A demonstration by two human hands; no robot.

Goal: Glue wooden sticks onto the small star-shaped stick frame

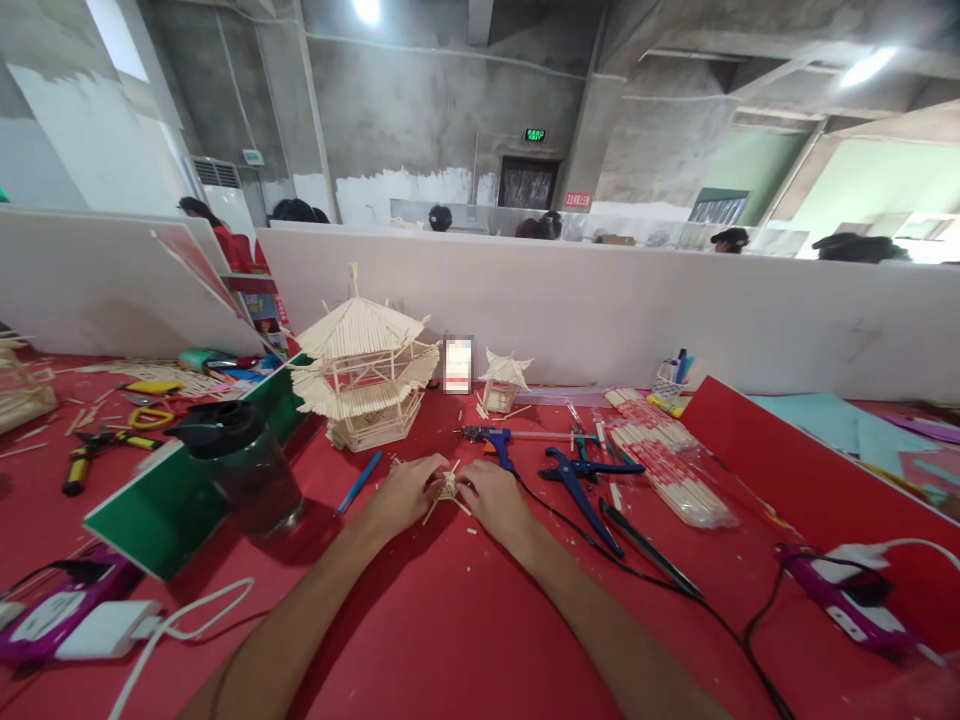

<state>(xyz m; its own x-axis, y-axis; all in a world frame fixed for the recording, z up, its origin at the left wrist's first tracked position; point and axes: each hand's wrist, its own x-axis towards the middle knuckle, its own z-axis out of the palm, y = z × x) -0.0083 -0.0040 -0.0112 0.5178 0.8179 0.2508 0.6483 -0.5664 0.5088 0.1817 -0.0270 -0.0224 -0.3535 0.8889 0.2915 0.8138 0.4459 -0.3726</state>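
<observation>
My left hand (409,492) and my right hand (493,500) meet at the middle of the red table. Between their fingertips is a small frame of thin wooden sticks (448,486), with sticks poking out at several angles. Both hands are closed in a pinch on its sides; the exact finger contact is partly hidden. Beyond them stand a large pagoda model (367,375) with two tiers of stick roofs and a small pavilion model (505,380). A blue glue gun (491,442) lies just past my right hand. A blue pen (360,482) rests left of my left hand.
To the right lie blue-handled cutters (581,495), a black tool (651,548) and bagged wooden sticks (671,455). A dark water bottle (244,465) stands left by a green divider (176,510). A red divider (817,475) and power strips (844,600) flank the space; a phone (458,365) leans at the back.
</observation>
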